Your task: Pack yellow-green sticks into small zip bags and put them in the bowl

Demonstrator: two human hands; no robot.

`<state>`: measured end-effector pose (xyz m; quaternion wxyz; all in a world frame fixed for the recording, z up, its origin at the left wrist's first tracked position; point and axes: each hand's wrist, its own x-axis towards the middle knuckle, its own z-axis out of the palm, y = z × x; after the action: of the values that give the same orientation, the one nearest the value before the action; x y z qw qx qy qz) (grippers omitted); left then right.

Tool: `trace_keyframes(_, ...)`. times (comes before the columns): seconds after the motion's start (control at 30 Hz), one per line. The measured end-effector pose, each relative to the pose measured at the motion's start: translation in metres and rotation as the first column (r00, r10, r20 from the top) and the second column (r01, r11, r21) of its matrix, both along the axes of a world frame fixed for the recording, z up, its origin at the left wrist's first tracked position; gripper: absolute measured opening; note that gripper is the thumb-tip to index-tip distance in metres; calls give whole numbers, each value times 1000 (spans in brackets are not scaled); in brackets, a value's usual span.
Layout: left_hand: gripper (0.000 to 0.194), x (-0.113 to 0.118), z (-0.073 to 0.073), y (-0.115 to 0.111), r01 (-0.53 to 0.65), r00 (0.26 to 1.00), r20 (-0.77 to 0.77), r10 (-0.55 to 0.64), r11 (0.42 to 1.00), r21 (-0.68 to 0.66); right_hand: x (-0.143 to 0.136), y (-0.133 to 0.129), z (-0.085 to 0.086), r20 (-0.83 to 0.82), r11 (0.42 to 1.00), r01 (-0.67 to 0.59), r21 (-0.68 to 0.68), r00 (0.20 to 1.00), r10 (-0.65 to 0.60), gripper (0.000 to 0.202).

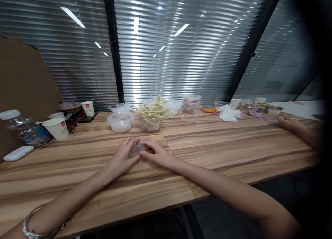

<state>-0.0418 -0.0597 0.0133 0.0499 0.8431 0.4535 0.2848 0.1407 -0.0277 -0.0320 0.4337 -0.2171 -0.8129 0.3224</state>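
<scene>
Low over the wooden table (103,201), my left hand (123,152) curls around a small transparent plastic container (134,149), thumb toward me and fingers on the far side. My right hand (157,155) pinches the container's right edge, its fingertips nearly meeting those of the left. Whether the piece is a cup or a lid is hard to make out. Just beyond my hands stand a stack of translucent plastic bowls (120,123) and a transparent bowl (151,125) heaped with pale yellow twisted strips (153,109).
Paper cups (57,128), a plastic bottle (28,131) and a white case (19,153) stand at left. Stacked tubs (190,102), an orange packet (208,109) and crumpled tissue (229,112) line the back. Another person's hand (287,123) rests far right.
</scene>
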Motion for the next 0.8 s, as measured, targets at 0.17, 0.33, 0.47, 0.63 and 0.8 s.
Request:
trace_keyframes(0.17,38,-1,2,0,-50,997,-47,54,995,91,-3,3,-2,-26,1000,-12,9,1000,12,31)
trace_keyframes(0.33,36,-4,0,2,-89,989,-98,110,976,201,-4,5,-3,-49,1000,-14,-25,999,13,31)
trace_keyframes(0.47,37,-5,-3,4,-91,992,-78,104,985,150,-4,4,-3,-62,999,-22,-32,998,20,31)
trace_keyframes(0.63,40,-4,-5,5,-25,997,-72,31,996,91,-1,0,2,-22,1000,-10,-19,1000,10,33)
trace_keyframes(0.8,45,-1,-4,2,-10,1000,-23,10,1000,9,1,2,-1,7,998,25,-53,1000,-25,34)
